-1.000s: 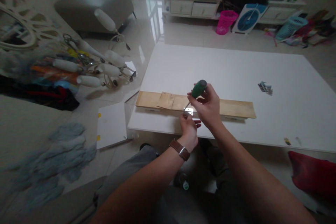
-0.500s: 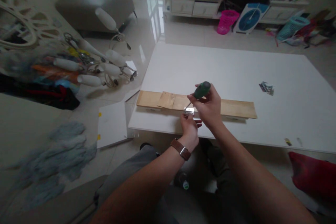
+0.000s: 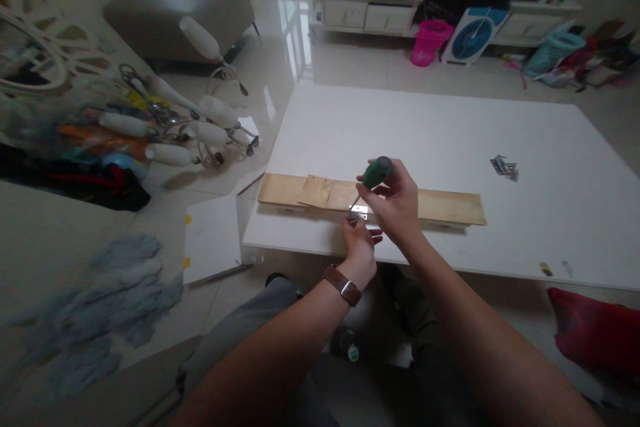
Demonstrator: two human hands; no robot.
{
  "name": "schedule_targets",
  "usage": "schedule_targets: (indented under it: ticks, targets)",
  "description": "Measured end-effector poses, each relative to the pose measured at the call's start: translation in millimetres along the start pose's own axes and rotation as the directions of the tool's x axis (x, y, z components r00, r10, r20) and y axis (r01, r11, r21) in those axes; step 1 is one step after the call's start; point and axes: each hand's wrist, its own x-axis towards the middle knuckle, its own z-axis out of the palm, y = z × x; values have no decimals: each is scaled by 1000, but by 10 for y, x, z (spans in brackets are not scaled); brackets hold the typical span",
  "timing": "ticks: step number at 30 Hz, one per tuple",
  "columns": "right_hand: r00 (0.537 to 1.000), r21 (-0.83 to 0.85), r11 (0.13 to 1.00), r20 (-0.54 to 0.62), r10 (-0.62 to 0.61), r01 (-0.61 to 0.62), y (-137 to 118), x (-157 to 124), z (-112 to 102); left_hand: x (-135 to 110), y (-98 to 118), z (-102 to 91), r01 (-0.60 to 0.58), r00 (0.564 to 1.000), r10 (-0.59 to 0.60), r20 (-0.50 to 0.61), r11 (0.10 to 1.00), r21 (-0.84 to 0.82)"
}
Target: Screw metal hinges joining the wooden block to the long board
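Head view: clamping fingers of right hand (image 3: pixel 397 203) on screwdriver (image 3: pixel 377 172), slanted down to bracket (image 3: pixel 358 209) beside plank (image 3: pixel 440 205); touching bracket with left hand's (image 3: pixel 359 243) fingers, cannot tell if clamped.

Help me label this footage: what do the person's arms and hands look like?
The person's left hand and right hand wear no gloves, and no sleeves show on the forearms. A brown strap with a metallic buckle circles the left wrist; the right wrist wears nothing visible.
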Motion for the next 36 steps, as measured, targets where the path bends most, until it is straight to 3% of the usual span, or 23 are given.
schedule_targets:
  ticks: [6, 12, 20, 29, 36]
  targets:
    - [1000, 8, 1000, 3, 19, -19, 6, 2, 5, 7, -6, -1, 5, 1000, -5, 23, 1000, -10]
    - [998, 75, 997, 62, 26, -31, -17, -17, -9, -25, 25, 11, 17, 1000, -17, -21, 1000, 5]
    - [1000, 5, 1000, -30, 8, -8, -33, -2, 9, -59, 35, 12, 27, 1000, -27, -6, 1000, -15]
    - [997, 85, 996, 74, 18, -25, -44, -17, -11, 6, 0, 4, 13, 1000, -12, -7, 1000, 8]
    - [998, -6, 1000, -49, 26, -26, -34, -3, 14, -26, 7, 4, 26, 1000, -27, -10, 1000, -1]
